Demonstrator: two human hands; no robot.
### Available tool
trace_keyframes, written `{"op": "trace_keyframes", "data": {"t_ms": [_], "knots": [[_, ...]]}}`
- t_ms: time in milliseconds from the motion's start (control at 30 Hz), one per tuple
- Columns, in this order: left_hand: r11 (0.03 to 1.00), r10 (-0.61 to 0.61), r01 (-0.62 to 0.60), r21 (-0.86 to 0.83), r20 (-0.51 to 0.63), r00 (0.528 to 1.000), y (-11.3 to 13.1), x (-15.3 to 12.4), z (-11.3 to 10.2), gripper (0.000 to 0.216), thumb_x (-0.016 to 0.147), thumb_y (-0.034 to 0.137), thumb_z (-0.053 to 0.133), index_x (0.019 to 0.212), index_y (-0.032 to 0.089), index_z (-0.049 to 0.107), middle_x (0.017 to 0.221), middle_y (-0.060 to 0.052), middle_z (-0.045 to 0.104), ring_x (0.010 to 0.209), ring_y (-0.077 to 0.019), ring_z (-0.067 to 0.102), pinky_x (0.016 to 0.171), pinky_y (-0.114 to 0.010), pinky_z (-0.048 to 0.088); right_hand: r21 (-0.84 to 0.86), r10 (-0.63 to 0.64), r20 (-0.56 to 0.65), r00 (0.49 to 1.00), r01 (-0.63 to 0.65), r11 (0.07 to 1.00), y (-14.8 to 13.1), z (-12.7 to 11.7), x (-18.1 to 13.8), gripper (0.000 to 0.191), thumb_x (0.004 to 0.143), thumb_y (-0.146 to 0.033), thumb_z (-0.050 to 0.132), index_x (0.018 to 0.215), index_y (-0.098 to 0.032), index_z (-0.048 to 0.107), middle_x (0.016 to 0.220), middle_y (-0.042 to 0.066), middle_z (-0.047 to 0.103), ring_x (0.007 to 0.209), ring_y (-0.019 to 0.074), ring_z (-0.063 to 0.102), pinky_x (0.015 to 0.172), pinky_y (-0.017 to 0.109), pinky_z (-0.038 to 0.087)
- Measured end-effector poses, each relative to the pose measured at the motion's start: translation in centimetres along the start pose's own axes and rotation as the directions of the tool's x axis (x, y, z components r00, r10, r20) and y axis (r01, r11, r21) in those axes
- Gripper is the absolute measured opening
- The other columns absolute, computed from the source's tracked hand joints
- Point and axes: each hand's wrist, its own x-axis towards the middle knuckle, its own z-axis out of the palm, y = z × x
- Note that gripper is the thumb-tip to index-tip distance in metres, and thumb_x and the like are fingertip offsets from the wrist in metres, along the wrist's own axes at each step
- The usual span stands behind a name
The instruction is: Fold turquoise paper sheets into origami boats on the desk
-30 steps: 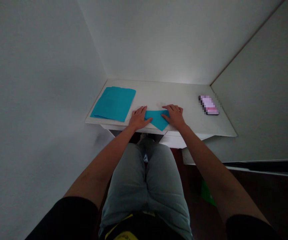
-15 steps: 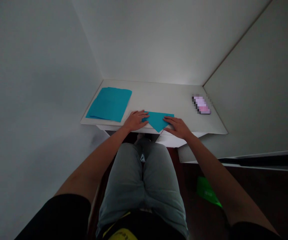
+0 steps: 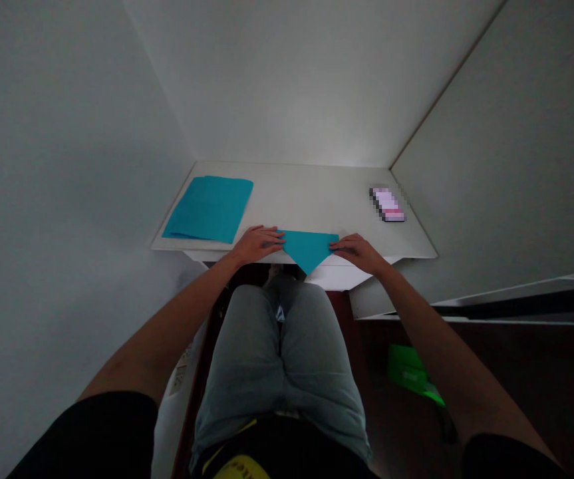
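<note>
A folded sheet of blue paper (image 3: 308,249) lies at the front edge of the white desk (image 3: 311,199), its straight side away from me and its pointed corner jutting past the edge toward my lap. My left hand (image 3: 259,243) pinches the paper's left end, with the fingers on top. At the opposite end, my right hand (image 3: 357,251) grips the right corner between thumb and fingers. Both thumbs are partly hidden.
A stack of blue paper sheets (image 3: 211,207) rests on the desk's left side. On the right lies a phone (image 3: 388,204), its screen blurred out. Walls enclose the desk at the back and both sides. A green object (image 3: 409,369) is on the dark floor at right.
My hands have moved outward to the paper's two ends, uncovering more of it. The paper has come slightly toward me, its point now further over the edge. The view has shifted a little.
</note>
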Motion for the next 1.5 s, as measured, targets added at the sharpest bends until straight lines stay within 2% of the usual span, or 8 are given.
{"op": "trace_keyframes", "data": {"t_ms": [167,433,600,733,933,1033,1167,1500], "knots": [[0.993,-0.113,0.109,-0.05,-0.09,0.989,0.7,0.9,0.6,0.018,0.102,0.046,0.075,0.112,0.035,0.085,0.129,0.001,0.084,0.135,-0.0263,0.071,0.121,-0.048,0.046,0.06,0.127,-0.036,0.991,-0.124,0.99,0.4,0.6,1.0,0.039,0.104,-0.061,0.066,0.116,-0.031,0.086,0.104,0.009,0.08,0.1,0.0305,0.072,0.096,0.052,0.059],[0.946,-0.305,0.318,0.066,-0.156,0.939,1.7,1.6,0.5,0.058,0.09,0.048,0.087,0.14,0.026,0.069,0.153,-0.012,0.062,0.146,-0.0369,0.053,0.122,-0.054,0.041,0.056,0.218,-0.084,0.972,-0.214,0.975,3.5,1.8,2.7,0.077,0.09,-0.07,0.079,0.15,-0.023,0.069,0.142,0.02,0.058,0.116,0.0373,0.065,0.101,0.06,0.062],[0.942,-0.326,0.332,0.049,-0.104,0.94,1.5,2.3,0.1,0.044,0.088,0.048,0.088,0.124,0.027,0.074,0.151,-0.01,0.064,0.144,-0.0358,0.053,0.12,-0.054,0.04,0.07,0.172,-0.02,0.985,-0.17,0.983,4.0,1.1,3.3,0.065,0.091,-0.067,0.079,0.141,-0.026,0.074,0.143,0.019,0.055,0.134,0.0402,0.059,0.109,0.061,0.061],[0.954,-0.297,0.3,0.023,-0.087,0.951,1.5,2.3,-0.1,0.029,0.09,0.047,0.088,0.109,0.028,0.078,0.149,-0.006,0.066,0.143,-0.0345,0.054,0.119,-0.054,0.04,0.098,0.169,-0.002,0.986,-0.168,0.981,3.5,0.8,3.5,0.052,0.089,-0.062,0.082,0.127,-0.027,0.077,0.135,0.016,0.059,0.122,0.0357,0.063,0.106,0.059,0.062],[0.947,-0.317,0.32,0.01,-0.117,0.941,1.6,2.5,0.0,0.043,0.089,0.044,0.09,0.127,0.03,0.077,0.147,-0.007,0.069,0.142,-0.0342,0.056,0.118,-0.053,0.041,0.127,0.212,-0.005,0.977,-0.209,0.97,3.4,0.8,3.5,0.072,0.086,-0.068,0.084,0.142,-0.025,0.072,0.138,0.017,0.057,0.11,0.0334,0.065,0.104,0.06,0.062],[0.937,-0.345,0.35,0.001,-0.159,0.925,1.7,2.7,0.3,0.025,0.092,0.041,0.086,0.113,0.028,0.08,0.143,-0.007,0.071,0.14,-0.0345,0.058,0.118,-0.054,0.043,0.128,0.217,-0.001,0.976,-0.215,0.968,3.3,0.9,3.4,0.074,0.086,-0.071,0.082,0.144,-0.026,0.072,0.139,0.017,0.056,0.108,0.0324,0.064,0.105,0.06,0.061],[0.937,-0.348,0.337,-0.087,-0.207,0.914,1.4,2.8,0.4,0.009,0.096,0.034,0.081,0.095,0.026,0.078,0.13,-0.005,0.077,0.131,-0.0314,0.065,0.118,-0.054,0.044,0.115,0.212,-0.022,0.977,-0.208,0.971,3.2,1.0,3.5,0.071,0.088,-0.071,0.08,0.143,-0.027,0.072,0.137,0.016,0.057,0.106,0.0313,0.064,0.103,0.059,0.062],[0.83,-0.397,0.253,-0.497,-0.207,0.894,-0.2,2.8,0.9,0.016,0.098,0.037,0.071,0.098,0.022,0.065,0.107,-0.007,0.08,0.104,-0.021,0.075,0.099,-0.038,0.058,0.048,0.26,-0.106,0.96,-0.256,0.966,3.0,1.8,3.9,0.071,0.09,-0.067,0.077,0.145,-0.023,0.069,0.133,0.016,0.058,0.095,0.0281,0.064,0.095,0.055,0.064]]}}
